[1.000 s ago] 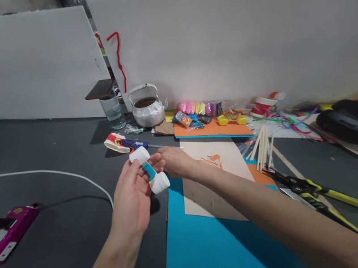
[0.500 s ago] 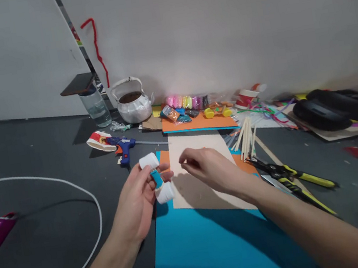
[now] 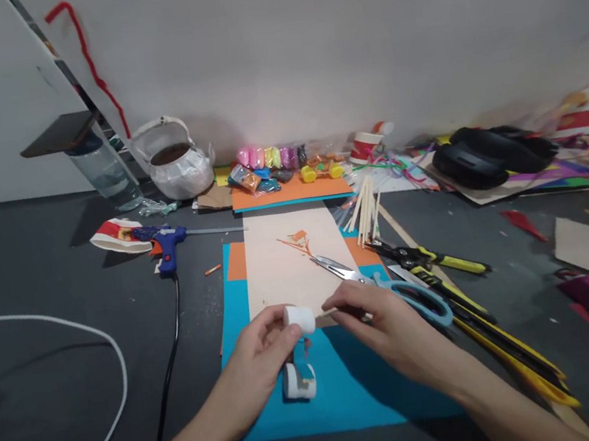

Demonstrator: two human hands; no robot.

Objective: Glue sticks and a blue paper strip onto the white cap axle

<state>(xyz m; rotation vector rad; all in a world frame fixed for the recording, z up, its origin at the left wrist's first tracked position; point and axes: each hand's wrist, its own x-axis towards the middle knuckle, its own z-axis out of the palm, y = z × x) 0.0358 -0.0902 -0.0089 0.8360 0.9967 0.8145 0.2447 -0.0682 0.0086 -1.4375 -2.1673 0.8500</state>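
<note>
My left hand [image 3: 264, 352] is closed, thumb and fingers pinching a white paper cylinder [image 3: 300, 319]. Below it, linked by a small blue strip, hangs a second white cylinder [image 3: 300, 383] with a brownish patch on its side. Between the fingers of my right hand [image 3: 375, 316] is a thin wooden stick [image 3: 325, 313]. Its tip reaches the right end of the upper cylinder; whether it goes inside cannot be made out. Under both hands lie a beige sheet [image 3: 281, 275] and a blue sheet [image 3: 356, 397]. Scissors [image 3: 343, 270] rest open just beyond my right hand.
Orange scraps [image 3: 301, 242] lie on the beige sheet. At left stands a blue glue gun [image 3: 167, 244] with a black cord. Pliers [image 3: 423, 257], a yellow cutter [image 3: 510, 350] and wooden sticks [image 3: 365, 209] lie at right. A kettle [image 3: 180, 171] and bottle [image 3: 107, 177] stand behind.
The view has shifted. My left hand has brought the white cylinders lower and turned them. My right hand, previously over the beige sheet, now holds a stick against one cylinder. Scissors and scraps now show.
</note>
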